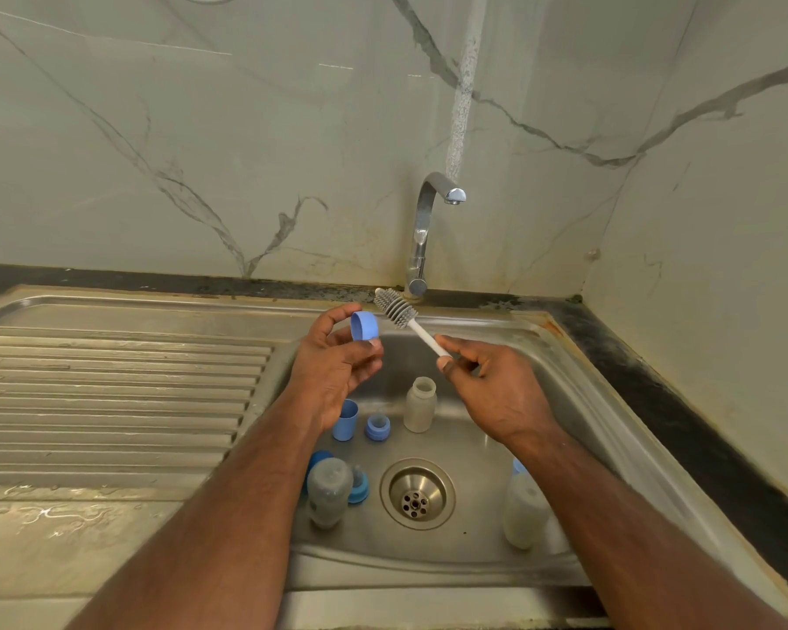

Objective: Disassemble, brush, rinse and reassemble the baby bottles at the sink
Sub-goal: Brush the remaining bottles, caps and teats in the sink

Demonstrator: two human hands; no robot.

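Cleaning a blue cap over the sink

The left hand (337, 356) pinches a blue cap (364, 326) with its thumb and fingers. The right hand (492, 388) pinches the white handle of a gray brush (396, 308), just beside the cap. Down in the sink (565, 402) sit 3 bottles (420, 404) and more blue parts (377, 426).

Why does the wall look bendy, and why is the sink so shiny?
In the head view, the wide-angle lens curves the black counter edge and marbled wall; light glares off the ribbed steel draining board and chrome tap; the grey bristle brush and small blue cap look sharp.
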